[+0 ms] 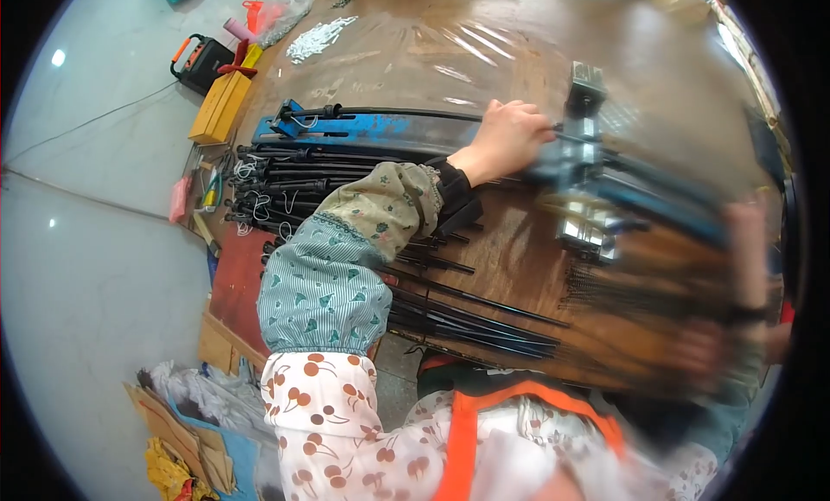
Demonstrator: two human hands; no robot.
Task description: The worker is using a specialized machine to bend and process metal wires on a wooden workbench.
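Observation:
My left hand [512, 138] is closed round a thin black rod [406, 114]. That rod lies along a long blue metal fixture [367, 129], with a collar and a white cord loop near its left end. To the right of the hand stands a metal clamp-like device [586, 90], partly smeared by motion. My right hand [747, 242] is at the far right, beyond the right end of the fixture. It is too blurred to show its fingers or anything in them. Under my left forearm lies a row of similar black rods [277, 168], several with white cord loops.
Thin black rods [475, 324] lie along the table's near edge. A clear plastic sheet covers the brown table [398, 60], with small white pieces [318, 38] at the far left. A yellow box [219, 108] and a black case [205, 64] stand left. Cardboard [177, 440] lies lower left.

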